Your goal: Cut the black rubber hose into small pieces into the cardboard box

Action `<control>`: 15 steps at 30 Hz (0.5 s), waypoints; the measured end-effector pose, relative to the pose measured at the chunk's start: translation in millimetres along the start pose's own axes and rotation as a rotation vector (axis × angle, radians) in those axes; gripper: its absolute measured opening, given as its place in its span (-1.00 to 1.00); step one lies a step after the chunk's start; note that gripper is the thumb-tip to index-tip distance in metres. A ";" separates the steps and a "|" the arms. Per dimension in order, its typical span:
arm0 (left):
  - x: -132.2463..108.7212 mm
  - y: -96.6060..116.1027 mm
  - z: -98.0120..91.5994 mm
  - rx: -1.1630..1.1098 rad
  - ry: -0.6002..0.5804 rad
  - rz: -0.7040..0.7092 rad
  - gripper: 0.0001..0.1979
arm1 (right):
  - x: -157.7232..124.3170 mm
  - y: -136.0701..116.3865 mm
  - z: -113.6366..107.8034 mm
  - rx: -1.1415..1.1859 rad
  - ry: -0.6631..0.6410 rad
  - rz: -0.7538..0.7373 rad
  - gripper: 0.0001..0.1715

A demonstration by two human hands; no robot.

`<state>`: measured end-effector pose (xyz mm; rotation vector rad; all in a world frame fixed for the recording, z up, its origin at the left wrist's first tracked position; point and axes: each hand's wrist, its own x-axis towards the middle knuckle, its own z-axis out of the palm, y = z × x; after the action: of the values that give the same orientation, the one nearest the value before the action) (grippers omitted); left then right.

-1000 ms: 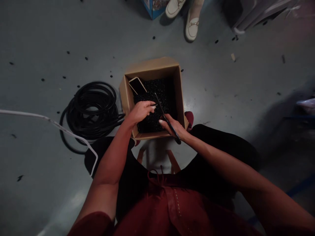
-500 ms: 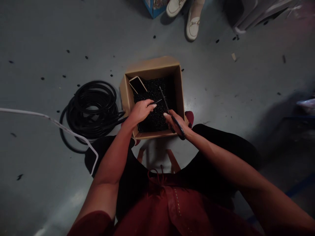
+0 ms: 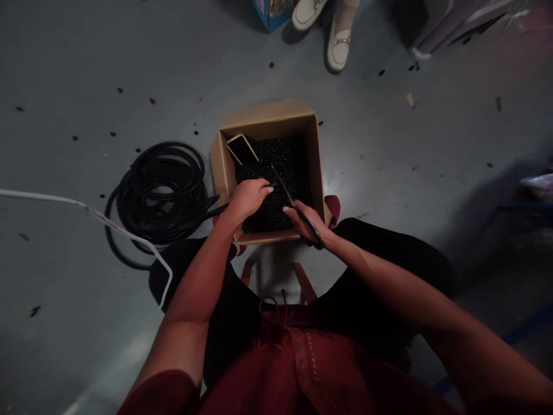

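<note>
Over an open cardboard box (image 3: 321, 167), my left hand (image 3: 247, 200) pinches the end of a black hose (image 3: 216, 211) that runs in from the left beneath the wrist. A short tip of it shows past the fingers. My right hand (image 3: 306, 220) grips a pair of black-handled scissors (image 3: 281, 183), whose long blades point up and left, close together, right at the left fingertips. Small cut black pieces (image 3: 279, 153) fill the box below both hands. A phone (image 3: 242, 151) with a dark screen leans in the box's far left corner.
A large coil of black hose (image 3: 127, 199) lies on the floor left of the box. A white cable (image 3: 78, 203) crosses at left. Another person's white shoes (image 3: 338, 49) stand beyond, near a blue carton (image 3: 276, 14) and a grey plastic stool (image 3: 449, 26). Black bits dot the floor.
The scissor blades have come together and shifted left and down, up to the left fingertips. Less of the black hose now sticks out beyond my left fingers.
</note>
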<state>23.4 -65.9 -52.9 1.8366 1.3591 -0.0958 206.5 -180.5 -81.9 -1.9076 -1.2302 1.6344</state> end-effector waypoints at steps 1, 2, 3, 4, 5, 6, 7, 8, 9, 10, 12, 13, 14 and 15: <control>0.0 -1.9 2.1 0.045 0.001 -0.004 -0.77 | -1.7 0.5 2.2 -0.011 0.002 0.001 -0.56; 0.1 -3.7 4.0 0.084 -0.002 -0.008 -0.78 | -3.5 0.7 4.3 -0.004 -0.005 0.009 -0.56; 0.2 -5.2 5.5 0.113 -0.006 -0.012 -0.78 | -5.0 0.7 6.1 0.022 -0.022 0.028 -0.55; 0.3 -6.1 6.5 0.131 -0.008 -0.017 -0.78 | -6.2 0.4 7.4 0.066 -0.043 0.057 -0.53; 0.4 -6.4 6.7 0.137 -0.008 -0.022 -0.78 | -6.9 -0.4 8.1 0.120 -0.061 0.092 -0.52; 0.6 -6.0 6.3 0.133 -0.008 -0.030 -0.77 | -7.2 -1.6 8.1 0.177 -0.076 0.127 -0.50; 0.7 -5.0 5.2 0.120 -0.011 -0.037 -0.76 | -7.1 -3.2 7.5 0.231 -0.086 0.157 -0.49; 0.8 -3.4 3.6 0.100 -0.016 -0.042 -0.75 | -6.7 -5.1 6.4 0.281 -0.089 0.183 -0.48; 0.7 -1.6 1.5 0.077 -0.020 -0.045 -0.73 | -6.1 -7.1 5.0 0.323 -0.092 0.203 -0.47; 0.6 0.4 -0.8 0.055 -0.021 -0.044 -0.72 | -5.4 -9.1 3.5 0.352 -0.098 0.216 -0.47; 0.1 3.6 -5.4 0.016 -0.008 -0.036 -0.69 | -4.3 -12.4 1.3 0.375 -0.099 0.220 -0.46; -0.1 4.5 -7.4 -0.004 0.003 -0.034 -0.68 | -3.8 -13.5 0.8 0.380 -0.096 0.214 -0.46; -0.2 4.9 -9.0 -0.023 0.012 -0.035 -0.67 | -3.6 -14.2 0.7 0.385 -0.092 0.206 -0.46; -0.1 4.7 -10.1 -0.041 0.020 -0.037 -0.66 | -3.4 -14.6 0.8 0.392 -0.088 0.196 -0.46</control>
<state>23.2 -59.8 -43.6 1.7830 1.3994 -0.0687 200.2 -175.2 -69.3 -1.7639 -0.6982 1.9098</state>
